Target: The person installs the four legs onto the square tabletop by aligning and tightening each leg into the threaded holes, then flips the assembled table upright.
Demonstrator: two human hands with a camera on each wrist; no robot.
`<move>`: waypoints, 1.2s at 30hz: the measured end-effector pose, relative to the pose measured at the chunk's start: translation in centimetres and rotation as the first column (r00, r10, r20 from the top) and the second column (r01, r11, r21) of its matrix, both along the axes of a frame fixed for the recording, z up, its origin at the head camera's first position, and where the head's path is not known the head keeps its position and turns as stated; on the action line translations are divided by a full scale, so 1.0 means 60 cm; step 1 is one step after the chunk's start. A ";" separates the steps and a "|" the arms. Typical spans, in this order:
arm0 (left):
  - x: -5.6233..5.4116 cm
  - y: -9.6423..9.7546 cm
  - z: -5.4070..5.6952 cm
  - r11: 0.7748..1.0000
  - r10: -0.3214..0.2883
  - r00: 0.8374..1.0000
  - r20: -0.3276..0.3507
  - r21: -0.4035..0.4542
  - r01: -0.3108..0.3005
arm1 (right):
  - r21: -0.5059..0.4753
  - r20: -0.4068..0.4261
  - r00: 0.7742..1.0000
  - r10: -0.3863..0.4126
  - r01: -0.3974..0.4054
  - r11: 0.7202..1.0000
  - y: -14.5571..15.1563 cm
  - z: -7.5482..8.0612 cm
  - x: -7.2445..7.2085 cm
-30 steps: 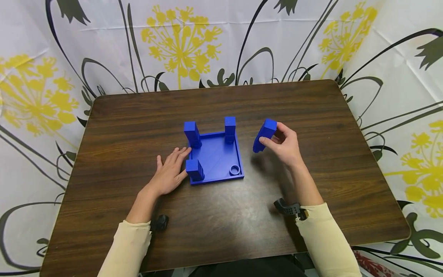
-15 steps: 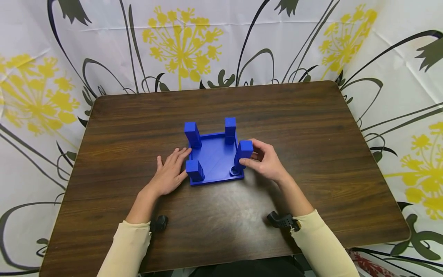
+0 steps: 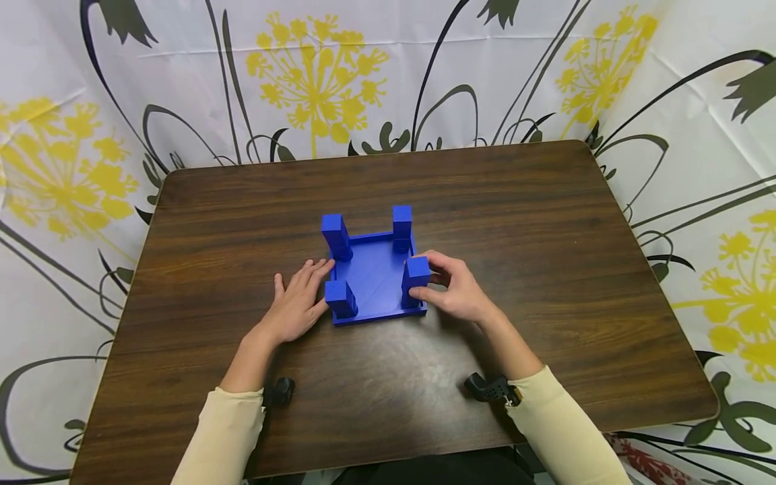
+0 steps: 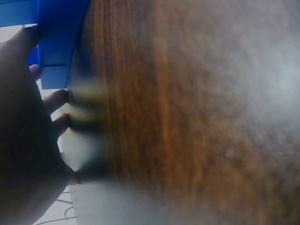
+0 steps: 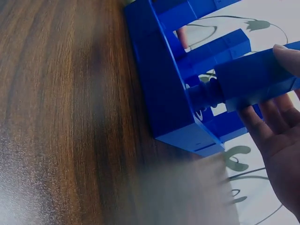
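Note:
A square blue tray-like base with a raised rim lies on the table. Blue square posts stand at its far left, far right and near left corners. My right hand pinches a fourth blue post between thumb and fingers, upright over the near right corner. In the right wrist view that post's threaded end meets the round socket, with some thread showing. My left hand lies flat with spread fingers, fingertips against the base's left side.
The base sits mid-way on a dark wood-grain table. Behind the table and at both sides hangs a white curtain with yellow and grey plant prints. Black straps with small devices are on the wrists.
My right hand has carried the post leftward and toward me, from beside the base to its near right corner, straightening it upright. My left hand has stayed in place.

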State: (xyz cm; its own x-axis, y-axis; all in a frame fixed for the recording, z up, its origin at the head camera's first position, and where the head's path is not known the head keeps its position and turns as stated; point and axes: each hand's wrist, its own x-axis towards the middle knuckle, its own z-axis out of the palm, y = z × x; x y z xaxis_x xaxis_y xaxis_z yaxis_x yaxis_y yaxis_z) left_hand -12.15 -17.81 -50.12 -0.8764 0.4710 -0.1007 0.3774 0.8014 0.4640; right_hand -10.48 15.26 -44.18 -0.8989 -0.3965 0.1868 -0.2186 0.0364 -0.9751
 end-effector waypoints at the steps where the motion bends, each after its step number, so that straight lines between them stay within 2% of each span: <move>1: 0.000 -0.001 -0.001 1.000 0.000 1.000 -0.004 0.000 0.000 | 0.014 -0.009 1.000 0.003 -0.003 1.000 -0.001 0.000 0.000; 11: -0.001 -0.001 0.000 1.000 0.002 1.000 0.014 -0.012 -0.002 | 0.065 -0.034 0.999 0.030 -0.028 0.998 -0.004 -0.005 0.000; 17: 0.000 -0.001 -0.001 1.000 0.001 1.000 0.009 -0.012 -0.001 | 0.073 -0.002 0.997 0.080 -0.080 0.994 -0.002 -0.001 -0.002; 22: 0.000 -0.001 0.001 1.000 0.002 1.000 0.014 -0.015 -0.002 | 0.084 -0.014 0.992 0.123 -0.122 0.989 0.001 -0.003 -0.007; 29: -0.001 -0.001 0.001 1.000 -0.002 1.000 0.020 -0.014 0.002 | 0.102 -0.031 0.982 0.187 -0.183 0.978 0.009 -0.043 -0.022; 36: -0.002 -0.002 -0.003 1.000 0.001 1.000 0.019 -0.017 -0.001 | 0.108 -0.051 0.960 0.276 -0.269 0.957 0.018 -0.048 -0.028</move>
State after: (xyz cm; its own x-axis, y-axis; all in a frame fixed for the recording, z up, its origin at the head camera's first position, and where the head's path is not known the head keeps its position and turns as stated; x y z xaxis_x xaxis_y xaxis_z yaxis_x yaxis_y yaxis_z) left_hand -12.29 -17.94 -50.30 -0.8748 0.4680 -0.1255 0.3674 0.8095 0.4579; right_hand -12.16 16.35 -47.06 -0.7414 -0.6440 0.1886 -0.2966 0.0624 -0.9530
